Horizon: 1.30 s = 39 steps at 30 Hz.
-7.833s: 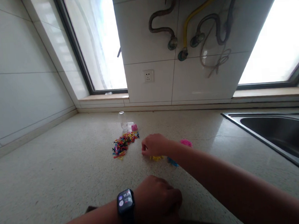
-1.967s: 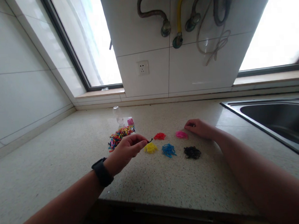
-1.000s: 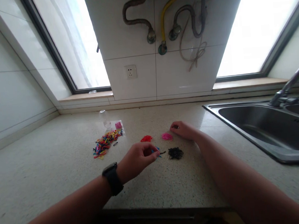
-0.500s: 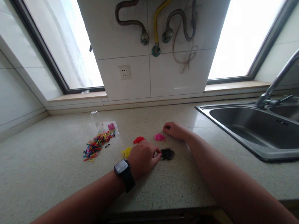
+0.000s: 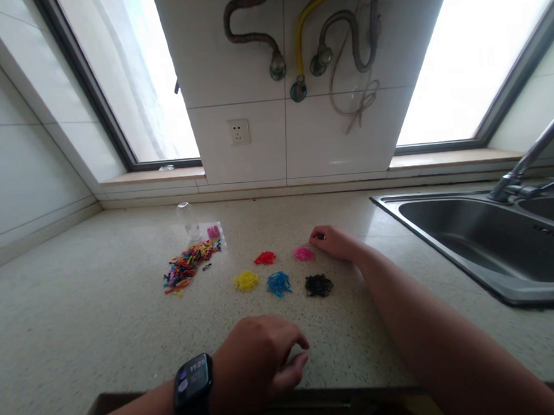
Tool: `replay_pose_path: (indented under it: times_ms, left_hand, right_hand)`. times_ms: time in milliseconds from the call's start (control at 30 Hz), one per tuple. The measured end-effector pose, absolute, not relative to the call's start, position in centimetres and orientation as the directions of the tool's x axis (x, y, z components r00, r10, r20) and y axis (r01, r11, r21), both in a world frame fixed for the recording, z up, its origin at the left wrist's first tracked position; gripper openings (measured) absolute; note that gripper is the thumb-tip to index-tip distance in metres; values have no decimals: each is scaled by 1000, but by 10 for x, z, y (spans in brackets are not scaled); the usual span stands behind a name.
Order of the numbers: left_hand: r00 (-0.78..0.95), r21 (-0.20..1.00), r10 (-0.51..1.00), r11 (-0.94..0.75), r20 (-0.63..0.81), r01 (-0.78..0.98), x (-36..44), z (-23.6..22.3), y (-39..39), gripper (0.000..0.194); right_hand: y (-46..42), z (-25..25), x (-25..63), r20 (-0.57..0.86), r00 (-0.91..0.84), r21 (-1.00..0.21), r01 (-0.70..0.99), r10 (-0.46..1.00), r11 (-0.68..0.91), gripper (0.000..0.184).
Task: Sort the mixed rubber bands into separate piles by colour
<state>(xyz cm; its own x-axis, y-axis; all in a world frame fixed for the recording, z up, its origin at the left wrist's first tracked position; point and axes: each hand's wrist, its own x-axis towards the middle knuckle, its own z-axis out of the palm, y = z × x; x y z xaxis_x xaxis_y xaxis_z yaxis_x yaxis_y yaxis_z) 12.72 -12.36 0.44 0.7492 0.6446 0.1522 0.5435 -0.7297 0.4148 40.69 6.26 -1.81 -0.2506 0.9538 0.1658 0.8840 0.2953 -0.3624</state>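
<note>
My left hand (image 5: 264,363), with a watch on its wrist, hovers near the counter's front edge. Its thumb and index finger are apart with nothing between them. My right hand (image 5: 336,242) rests curled beside a pile of pink rubber bands (image 5: 303,253); whatever its fingertips hold, if anything, is hidden. Sorted piles of small rubber bands lie between the hands and the wall: red (image 5: 265,257), yellow (image 5: 247,281), blue (image 5: 278,284) and black (image 5: 318,285). Further left spreads a mixed-colour heap (image 5: 189,266), with a loose black band (image 5: 207,267) beside it.
A clear container (image 5: 190,221) and a small pink object (image 5: 213,231) stand behind the mixed heap. A steel sink (image 5: 450,239) with a tap (image 5: 517,181) is at the right. Hoses (image 5: 299,41) and a socket (image 5: 239,132) are on the tiled wall.
My left hand carried a black band rightward to the black pile, let it go and drew back toward the front edge. My right hand has stayed by the pink pile these last two seconds.
</note>
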Motion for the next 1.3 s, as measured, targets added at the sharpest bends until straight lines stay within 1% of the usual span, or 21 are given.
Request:
replay_pose_path:
  times_ms: [100, 200, 267, 433, 567, 700, 767, 800, 833, 900, 967, 1033, 1167, 1300]
  left_hand:
    - [782, 422, 601, -759, 162, 496, 124, -3, -121, 14]
    - [843, 378, 509, -825, 175, 420, 123, -4, -116, 14]
    - [860, 350, 476, -850, 185, 395, 122, -4, -114, 14]
    - [865, 289, 449, -878, 223, 381, 121, -6, -114, 12]
    - [866, 267, 440, -887, 239, 377, 120, -8, -114, 12]
    - [873, 238, 428, -896, 234, 376, 120, -8, -113, 12]
    - [878, 199, 422, -902, 226, 382, 121, -8, -114, 11]
    - [879, 180, 420, -905, 223, 387, 121, -8, -114, 11]
    - [880, 167, 420, -905, 220, 390, 121, -8, -114, 13]
    - [879, 158, 425, -904, 216, 398, 121, -9, -114, 16]
    - [878, 163, 429, -901, 214, 401, 121, -9, -114, 18]
    - [877, 163, 428, -902, 219, 400, 122, -9, -114, 16]
    - [876, 151, 428, -903, 223, 403, 123, -10, -114, 13]
    - [875, 145, 430, -902, 222, 406, 123, -11, -114, 14]
  right_hand:
    - [64, -20, 408, 161, -258, -381, 874, 953, 301, 22]
    - [64, -20, 407, 155, -258, -378, 876, 954, 298, 20]
    - [64, -19, 406, 156, -250, -369, 882, 955, 291, 20]
    - [64, -20, 405, 154, -255, -371, 880, 955, 295, 20]
    - [65, -22, 406, 157, -275, -385, 867, 949, 315, 21]
    - [65, -15, 396, 260, -212, -433, 846, 942, 310, 24]
    - [63, -4, 380, 321, -206, -461, 819, 924, 343, 26]
    - [60, 3, 369, 344, -230, -462, 803, 910, 377, 26]
    - [57, 10, 355, 361, -265, -451, 789, 894, 416, 25]
    - [50, 26, 323, 349, -377, -407, 764, 858, 501, 22]
    - [44, 39, 287, 297, -516, -349, 725, 804, 594, 20]
    - [41, 45, 251, 253, -625, -266, 689, 738, 674, 19]
    - [43, 39, 194, 134, -740, -101, 652, 660, 752, 22]
    - [50, 29, 161, 38, -757, -7, 653, 653, 757, 26]
